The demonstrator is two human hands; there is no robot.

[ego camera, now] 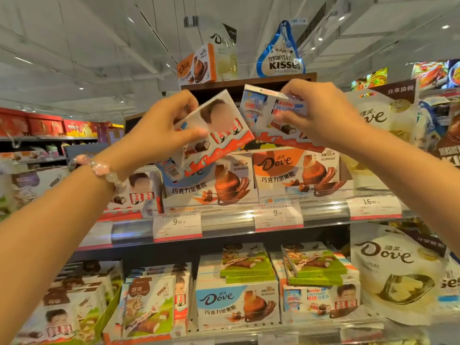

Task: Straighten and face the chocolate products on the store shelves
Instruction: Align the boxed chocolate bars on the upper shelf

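Two hands are up at the shelf, the left hand (159,128) and the right hand (321,113), each holding one Kinder box: the left Kinder box (219,130) and the right Kinder box (271,115). Two orange Dove boxes (293,170) face out behind. Three price tags (177,226) show along the shelf rail. One Kisses sign (282,58) stands on top.

Upper shelf packed – orange Dove boxes (296,174) fill its front; open air only above them, under the dark top board (249,82)
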